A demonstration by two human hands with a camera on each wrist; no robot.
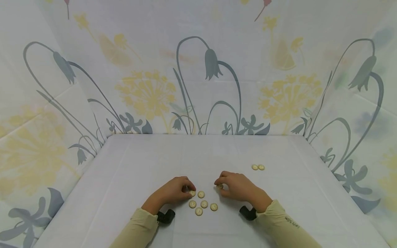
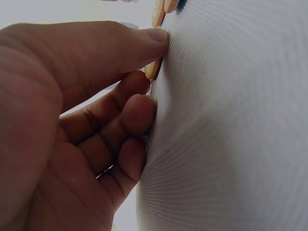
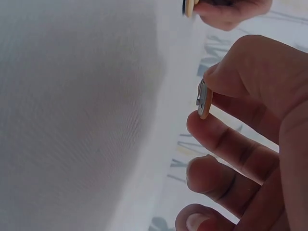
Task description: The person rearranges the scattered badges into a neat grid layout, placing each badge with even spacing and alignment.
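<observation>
On the table (image 1: 279, 148), the right hand (image 1: 238, 186) is seen pinching a raised tan disc (image 3: 205, 100), the left hand (image 1: 177, 190) apparently another disc (image 1: 192, 193); two discs (image 1: 255, 167) can be counted as placed toward the far right corner, five discs (image 1: 204, 204) as left nearer the front edge.

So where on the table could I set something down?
The table is bare left of the left hand, between that hand and the patterned backdrop, and right of the paired buttons. It's crowded between left hand and right hand, where loose buttons cluster.
</observation>
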